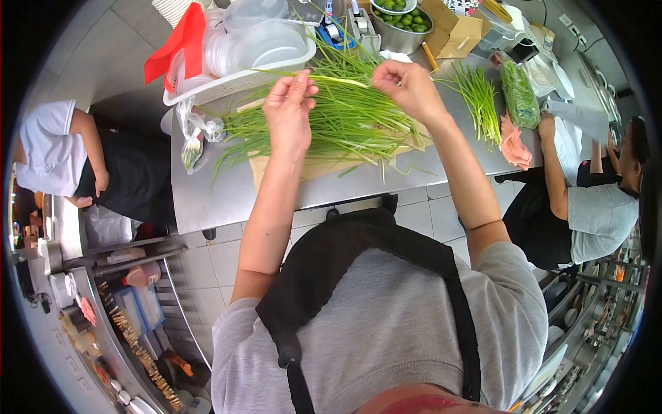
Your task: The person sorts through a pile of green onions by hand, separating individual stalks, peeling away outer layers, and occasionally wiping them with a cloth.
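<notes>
Above the steel table, a long yellowish-green chive stalk (338, 80) stretches between my two hands. My left hand (289, 110) pinches it between thumb and fingers. My right hand (410, 88) has its fingers pinched together at the stalk's other end. Below both hands lies a big loose pile of green chives (324, 131), spread over brown paper (310, 172). To the right, a separate neater bunch of chives (478, 103) lies on the table.
A white basket (238, 86) of plastic lids stands at the back left, by a red bag (178, 45). Behind are a tape dispenser (364, 31), a pot (400, 41) of limes and a cardboard box (458, 34). Bagged greens (518, 93) lie right. People (586, 214) stand at both sides.
</notes>
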The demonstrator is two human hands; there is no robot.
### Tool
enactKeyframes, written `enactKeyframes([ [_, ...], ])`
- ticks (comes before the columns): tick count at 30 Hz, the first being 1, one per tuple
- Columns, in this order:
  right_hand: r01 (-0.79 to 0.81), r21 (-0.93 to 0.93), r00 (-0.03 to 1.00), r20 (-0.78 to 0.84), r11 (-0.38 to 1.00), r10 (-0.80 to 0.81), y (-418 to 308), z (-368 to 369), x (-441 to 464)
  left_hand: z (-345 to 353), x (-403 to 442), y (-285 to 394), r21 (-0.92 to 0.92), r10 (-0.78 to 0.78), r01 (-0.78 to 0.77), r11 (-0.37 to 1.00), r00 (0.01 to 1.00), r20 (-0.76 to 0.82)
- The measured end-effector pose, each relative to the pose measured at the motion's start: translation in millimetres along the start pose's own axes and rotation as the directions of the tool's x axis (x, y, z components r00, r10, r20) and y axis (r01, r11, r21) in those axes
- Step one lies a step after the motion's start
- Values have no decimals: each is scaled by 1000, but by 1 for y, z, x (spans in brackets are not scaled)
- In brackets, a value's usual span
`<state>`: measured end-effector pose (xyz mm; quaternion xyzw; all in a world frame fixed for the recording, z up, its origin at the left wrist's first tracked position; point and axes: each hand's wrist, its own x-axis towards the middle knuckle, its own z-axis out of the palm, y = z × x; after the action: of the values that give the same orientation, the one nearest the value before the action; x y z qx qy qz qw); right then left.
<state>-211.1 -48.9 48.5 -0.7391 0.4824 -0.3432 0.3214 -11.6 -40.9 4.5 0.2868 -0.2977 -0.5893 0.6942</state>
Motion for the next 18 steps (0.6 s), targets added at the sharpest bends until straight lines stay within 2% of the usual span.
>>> enactKeyframes([
  [2,-77,-261,976,-219,962,19,4,-8,4,-5,4,4,-20,15,-15,1000,1000,-25],
  [3,-77,-261,975,-219,962,19,8,-11,5,-8,6,8,6,24,-24,1000,1000,-3],
  [5,-72,-456,996,-85,887,37,16,-15,5,-9,7,12,31,33,-33,999,999,16],
  [6,-71,-456,996,-83,887,37,17,-12,5,-7,7,16,117,-16,3,993,994,110],
  [7,15,-321,1000,-12,947,-20,17,-6,5,-5,7,18,204,-73,32,979,977,198],
  [8,93,-172,995,49,981,-86,16,-1,6,-3,7,18,203,-75,35,979,978,196],
  [9,91,-172,995,50,981,-83,12,5,6,-1,7,17,244,-88,28,969,967,239],
  [10,2,73,992,128,997,-11,4,12,6,1,7,16,284,-101,17,959,954,282],
  [11,-105,307,975,219,946,38,-5,18,6,3,7,16,285,-102,18,958,954,283],
  [12,-181,338,958,273,924,88,-14,20,4,5,6,16,293,-102,13,956,952,290],
  [15,-222,359,954,273,907,126,-12,29,6,8,4,15,275,-85,2,961,954,288],
  [17,-209,363,962,245,908,124,-10,32,6,9,2,16,249,-65,-7,968,959,277],
  [18,-196,367,969,214,909,123,-10,33,6,10,0,17,305,-73,1,952,972,222],
])
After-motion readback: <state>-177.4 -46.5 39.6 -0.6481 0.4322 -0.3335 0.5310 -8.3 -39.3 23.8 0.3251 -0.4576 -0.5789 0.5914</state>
